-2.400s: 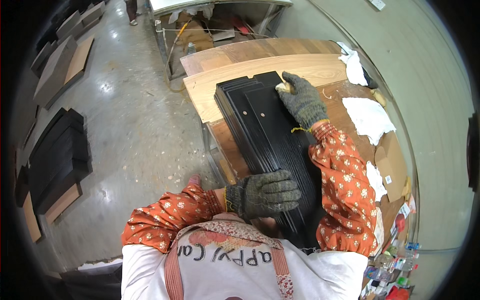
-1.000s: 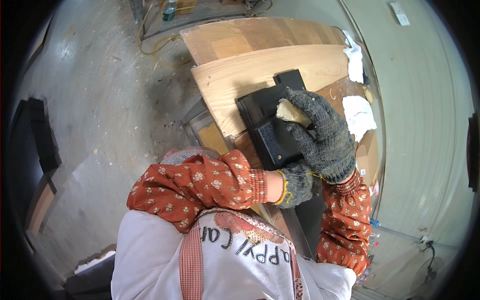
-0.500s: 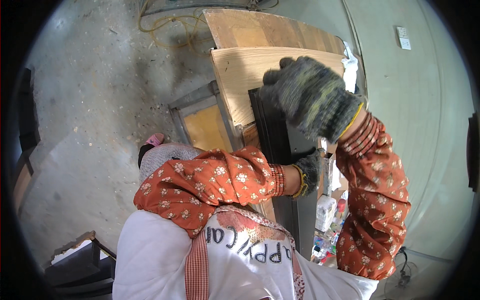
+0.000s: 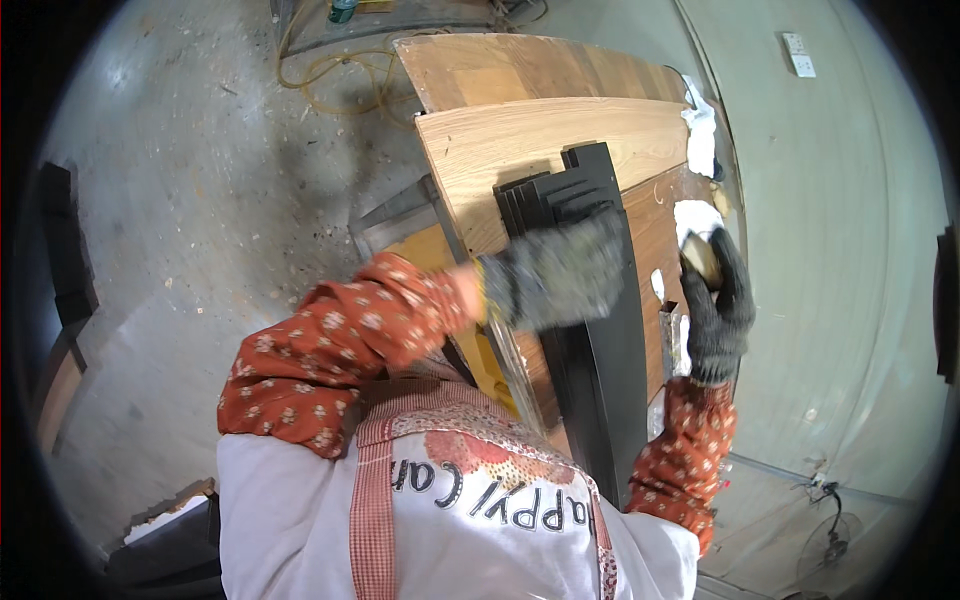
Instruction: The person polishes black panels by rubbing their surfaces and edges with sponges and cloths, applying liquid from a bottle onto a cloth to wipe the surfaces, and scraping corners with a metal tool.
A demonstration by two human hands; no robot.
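A stack of long black boards (image 4: 625, 390) lies lengthwise on the workbench, their far ends stepped unevenly. My left hand (image 4: 555, 270), in a grey-green knit glove, lies across the far part of the stack. Motion blurs its fingers, so their grip cannot be read. Right of the boards, my gloved right hand (image 4: 722, 310) has its fingers around a small tan pad or block (image 4: 702, 262). A white dish-like or paper thing (image 4: 695, 216) lies just beyond that pad; its kind is unclear.
Wood-grain panels (image 4: 560, 125) form the bench top. A white cloth (image 4: 701, 130) hangs at its far right edge by the pale green wall (image 4: 830, 250). Yellow hose (image 4: 340, 70) is coiled on the concrete floor. A fan (image 4: 830, 540) stands at lower right.
My left hand has moved forward onto the far part of the black boards. My right hand has gone from above the boards to the right and now grips the tan pad.
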